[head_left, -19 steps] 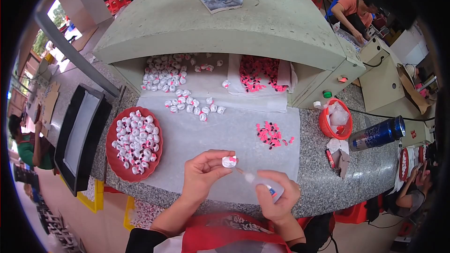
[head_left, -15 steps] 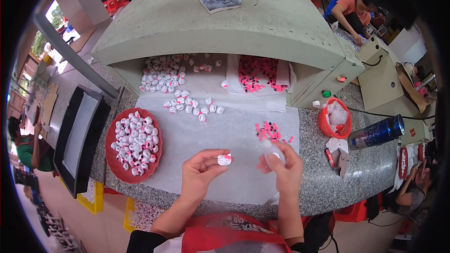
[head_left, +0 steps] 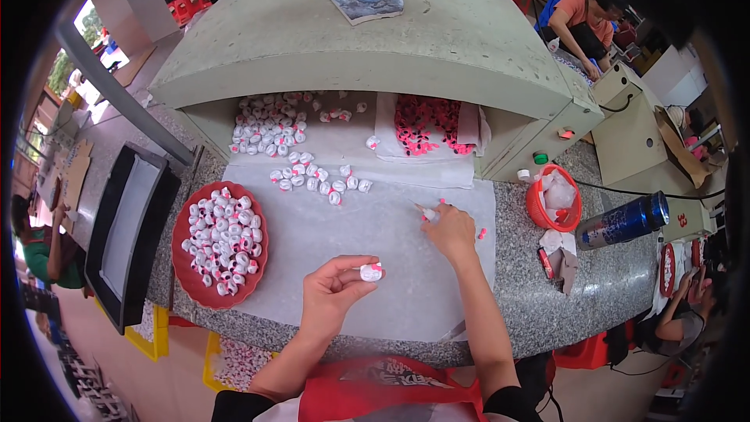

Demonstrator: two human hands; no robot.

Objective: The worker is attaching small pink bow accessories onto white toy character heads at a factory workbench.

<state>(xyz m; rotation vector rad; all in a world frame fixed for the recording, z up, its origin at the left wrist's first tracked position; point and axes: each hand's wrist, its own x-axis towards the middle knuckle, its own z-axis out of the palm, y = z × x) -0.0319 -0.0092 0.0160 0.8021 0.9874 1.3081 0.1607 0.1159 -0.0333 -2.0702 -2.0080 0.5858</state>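
My left hand [head_left: 332, 297] pinches a small white round figure piece [head_left: 370, 272] with a pink patch between thumb and fingertips, above the white paper sheet [head_left: 312, 227]. Farther out to the right, my right hand [head_left: 451, 234] is closed round a small translucent squeeze bottle [head_left: 430, 216], whose thin tip points to the far left. Most of the bottle is hidden by the fingers. A few loose pink pieces [head_left: 482, 233] lie beside this hand, which covers most of their pile. Several similar white pieces [head_left: 312, 180] rest on the sheet toward the booth.
A red scalloped dish [head_left: 186, 281] heaped with white pieces stands left, beside a black tray [head_left: 101, 254]. The grey-green booth [head_left: 351, 59] shelters more white pieces and a pink heap [head_left: 430, 121]. On the right are an orange basket [head_left: 535, 207] and a blue flask [head_left: 621, 220].
My right hand has moved away from my chest to the pink pieces, bottle still in its grip. The left hand stays nearly in place with the white piece.
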